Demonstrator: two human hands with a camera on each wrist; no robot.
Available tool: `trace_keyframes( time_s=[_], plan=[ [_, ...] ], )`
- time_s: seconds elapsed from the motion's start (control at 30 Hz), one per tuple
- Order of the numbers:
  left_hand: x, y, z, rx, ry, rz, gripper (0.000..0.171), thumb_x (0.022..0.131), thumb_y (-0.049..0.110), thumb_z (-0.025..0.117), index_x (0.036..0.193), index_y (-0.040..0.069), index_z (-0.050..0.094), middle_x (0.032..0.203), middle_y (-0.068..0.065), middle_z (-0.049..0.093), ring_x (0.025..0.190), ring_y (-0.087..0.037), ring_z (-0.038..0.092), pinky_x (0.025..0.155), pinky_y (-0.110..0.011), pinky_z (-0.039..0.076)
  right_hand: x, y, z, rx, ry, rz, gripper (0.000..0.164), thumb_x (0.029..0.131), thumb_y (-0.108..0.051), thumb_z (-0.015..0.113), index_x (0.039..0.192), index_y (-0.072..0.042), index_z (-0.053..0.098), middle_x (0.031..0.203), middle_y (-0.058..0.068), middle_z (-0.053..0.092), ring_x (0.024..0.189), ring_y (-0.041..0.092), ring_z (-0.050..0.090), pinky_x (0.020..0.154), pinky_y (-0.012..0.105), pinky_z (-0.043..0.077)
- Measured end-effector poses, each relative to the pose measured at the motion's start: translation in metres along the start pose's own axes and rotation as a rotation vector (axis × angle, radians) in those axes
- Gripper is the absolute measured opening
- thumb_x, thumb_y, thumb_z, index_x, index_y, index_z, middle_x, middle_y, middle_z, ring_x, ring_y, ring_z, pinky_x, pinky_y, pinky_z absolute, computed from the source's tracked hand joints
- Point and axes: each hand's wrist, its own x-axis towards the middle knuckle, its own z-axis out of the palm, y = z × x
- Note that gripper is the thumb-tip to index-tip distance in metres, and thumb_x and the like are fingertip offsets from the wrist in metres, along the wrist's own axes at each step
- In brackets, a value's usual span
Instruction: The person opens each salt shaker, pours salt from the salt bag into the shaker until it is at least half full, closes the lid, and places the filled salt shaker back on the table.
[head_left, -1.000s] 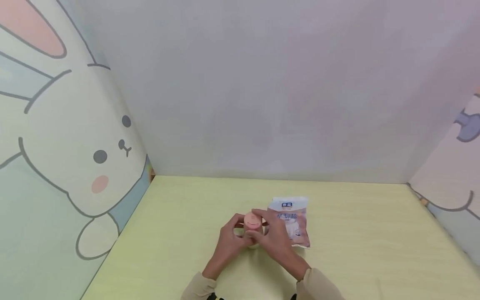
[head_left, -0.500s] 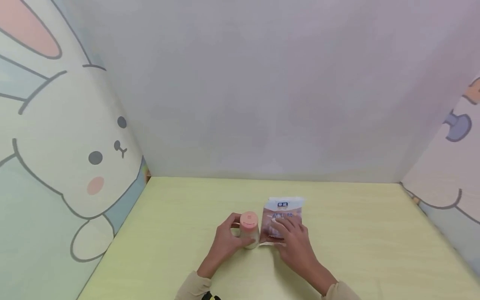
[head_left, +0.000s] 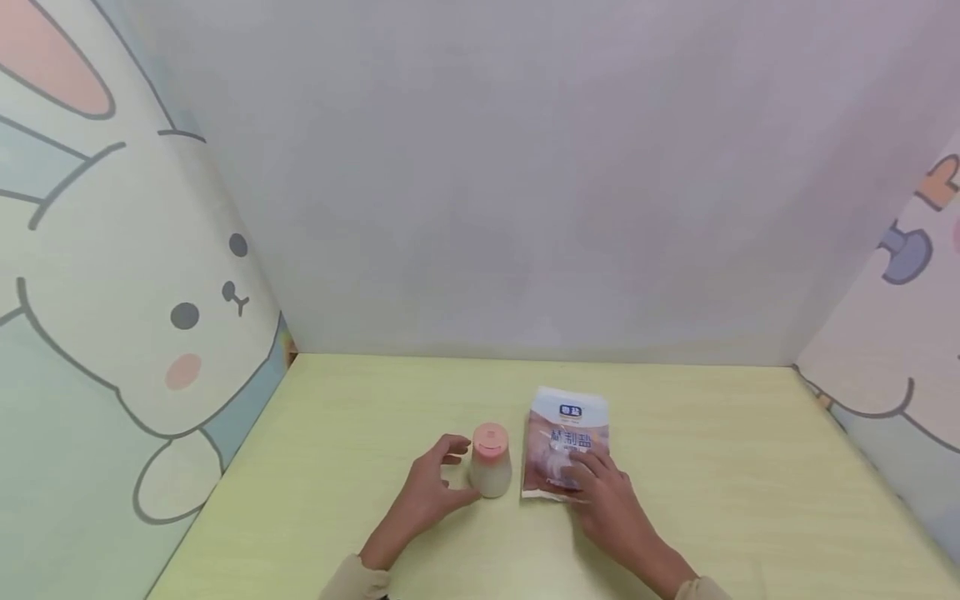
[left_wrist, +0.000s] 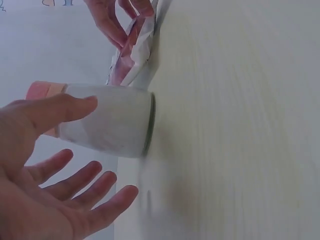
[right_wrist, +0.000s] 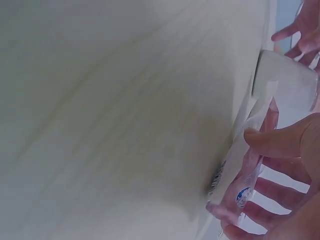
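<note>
A frosted jar [head_left: 491, 477] with a pink lid [head_left: 491, 439] stands upright on the table. Around its left side my left hand [head_left: 426, 492] is spread, thumb near the jar's base and fingers away from it, as the left wrist view [left_wrist: 45, 165] also shows. Just right of the jar lies a pink and white bag of salt [head_left: 558, 433]. My right hand [head_left: 611, 504] grips this bag's lower right part. In the right wrist view the thumb [right_wrist: 272, 142] lies on one side of the bag [right_wrist: 240, 180] and the fingers on the other.
A pale yellow table [head_left: 375, 400] carries both things. Behind it rises a plain grey-white back wall [head_left: 480, 183]. Side walls with cartoon drawings stand at the left [head_left: 135, 333] and the right [head_left: 885, 350].
Both hands were on the jar; the right hand left its lid and went right to the salt bag. My left hand then loosened from the jar and drew back left. The bag shifted slightly.
</note>
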Motion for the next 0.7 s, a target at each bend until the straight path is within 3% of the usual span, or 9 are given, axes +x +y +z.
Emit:
trace_keyframes(
  time_s=[0.13,0.23,0.47,0.7],
  plan=[
    [-0.006,-0.005,-0.008,0.063,-0.008,-0.041,0.056,0.069,0.018,0.074,0.117,0.012,0.046,0.115,-0.009,0.052,0.106,-0.028,0.048,0.078,-0.042,0.048,-0.003,0.007,-0.003,-0.011,-0.011,0.004,0.040,0.055,-0.008,0.076,0.092,-0.016,0.064,0.109,0.008,0.057,0.109,0.035,0.045,0.068,0.049,0.045],
    [-0.010,-0.007,-0.013,0.146,0.016,-0.022,0.050,0.071,0.017,0.072,0.115,0.010,0.048,0.113,-0.010,0.053,0.104,-0.028,0.049,0.081,-0.044,0.046,-0.004,0.011,-0.005,-0.009,-0.021,-0.005,0.038,0.056,-0.009,0.076,0.090,-0.017,0.064,0.110,0.006,0.058,0.110,0.035,0.045,0.071,0.048,0.044],
    [-0.018,-0.014,-0.016,0.515,0.149,0.052,0.043,0.076,0.027,0.067,0.114,0.021,0.050,0.115,0.003,0.050,0.107,-0.019,0.048,0.075,-0.042,0.049,-0.009,0.017,-0.013,0.061,-0.017,-0.026,0.035,0.057,-0.009,0.076,0.090,-0.015,0.063,0.115,0.007,0.056,0.113,0.032,0.043,0.079,0.047,0.041],
    [-0.025,-0.012,-0.020,0.558,0.217,0.091,0.041,0.075,0.030,0.068,0.112,0.019,0.053,0.116,0.003,0.050,0.107,-0.018,0.048,0.077,-0.038,0.049,-0.022,0.021,-0.026,0.135,0.051,-0.056,0.044,0.054,-0.008,0.077,0.096,-0.014,0.063,0.125,0.012,0.048,0.115,0.034,0.040,0.080,0.046,0.038]
  ],
)
